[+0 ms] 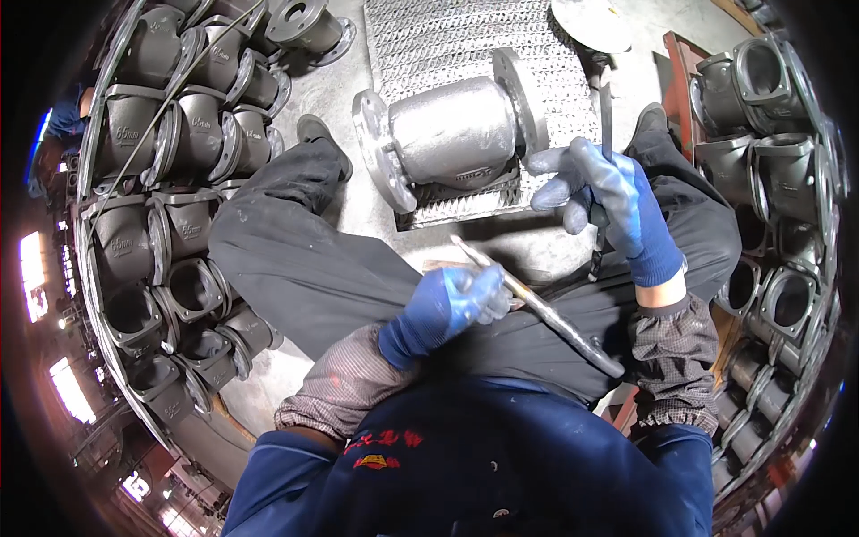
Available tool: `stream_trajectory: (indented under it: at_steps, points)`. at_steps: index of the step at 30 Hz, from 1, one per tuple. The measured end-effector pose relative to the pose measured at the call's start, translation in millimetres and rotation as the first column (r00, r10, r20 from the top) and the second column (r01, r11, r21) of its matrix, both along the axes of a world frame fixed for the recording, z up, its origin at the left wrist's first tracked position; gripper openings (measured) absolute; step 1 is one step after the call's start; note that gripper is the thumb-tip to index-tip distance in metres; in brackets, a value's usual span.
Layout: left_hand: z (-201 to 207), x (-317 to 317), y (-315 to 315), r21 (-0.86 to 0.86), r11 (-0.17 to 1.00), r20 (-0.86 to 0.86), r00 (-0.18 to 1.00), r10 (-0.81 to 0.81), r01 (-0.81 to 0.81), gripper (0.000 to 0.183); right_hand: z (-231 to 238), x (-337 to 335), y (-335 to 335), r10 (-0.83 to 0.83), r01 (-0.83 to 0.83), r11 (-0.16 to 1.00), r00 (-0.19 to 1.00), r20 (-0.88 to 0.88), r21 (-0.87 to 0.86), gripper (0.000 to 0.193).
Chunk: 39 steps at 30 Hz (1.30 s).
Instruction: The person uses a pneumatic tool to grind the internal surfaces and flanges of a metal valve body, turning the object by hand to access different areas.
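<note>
A silver-grey flanged metal casting (pixel 456 125), like a valve body, lies on its side in front of me. My left hand (pixel 447 309), in a blue glove, is curled above my lap with blurred fingertips. It grips a slender rod-like tool (pixel 550 315) with a pale pointed tip and a thicker grey end. Beside the casting's right flange is my right hand (pixel 599 192), also gloved, its fingers half bent and pointing left. A dark slim bar (pixel 607 116) passes upright through this hand's loose grip; part of it is hidden behind the fingers.
Beneath the casting is a patterned metal plate (pixel 420 40). Stacked grey castings (pixel 125 134) rise on the left, and more castings (pixel 792 179) stand on the right near a red metal frame (pixel 684 85). A pale round disc (pixel 591 22) is at the far side. My legs flank the work area.
</note>
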<state>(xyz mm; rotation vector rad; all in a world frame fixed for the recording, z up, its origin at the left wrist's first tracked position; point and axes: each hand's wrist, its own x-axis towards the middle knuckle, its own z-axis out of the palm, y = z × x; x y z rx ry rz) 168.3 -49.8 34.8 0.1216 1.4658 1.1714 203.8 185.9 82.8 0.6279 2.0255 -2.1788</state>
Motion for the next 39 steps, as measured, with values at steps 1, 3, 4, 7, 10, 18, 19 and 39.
stream_trajectory:
  at_steps: [1,3,4,7,10,18,19,39]
  points:
    - [-13,7,-5,0.056,0.997,-0.238,0.971,-0.034,0.049,0.041,-4,0,4,-0.042,0.052,0.989,0.996,0.080,-0.139,0.045]
    - [-10,11,12,0.052,0.983,-0.120,0.976,0.181,-0.176,0.032,-15,-2,9,-0.041,0.060,0.948,0.997,0.066,-0.314,0.051]
    - [-12,9,18,0.110,0.973,-0.077,0.974,0.213,-0.204,0.025,-18,-3,10,-0.010,0.018,0.936,1.000,0.026,-0.352,0.053]
    - [-10,6,41,0.238,0.971,-0.498,0.861,0.099,0.026,0.021,-29,-5,8,-0.040,0.022,0.874,0.999,-0.026,-0.486,0.054]
    - [-16,19,64,0.410,0.910,-0.578,0.790,0.207,0.062,0.020,-30,-8,7,-0.043,0.007,0.838,0.998,-0.054,-0.545,0.056]
    - [-10,18,58,0.374,0.924,0.293,0.956,-0.033,-0.082,0.040,-21,-14,-35,-0.482,0.439,0.866,0.860,-0.167,-0.237,0.035]
    - [-8,17,57,0.503,0.863,0.244,0.966,-0.080,-0.056,0.042,-16,-12,-43,-0.502,0.488,0.865,0.833,-0.234,-0.117,0.037]
    - [-4,-22,13,0.129,0.975,0.108,0.980,0.166,-0.179,0.038,-49,3,-79,-0.266,0.451,0.747,0.876,-0.402,0.488,0.034]
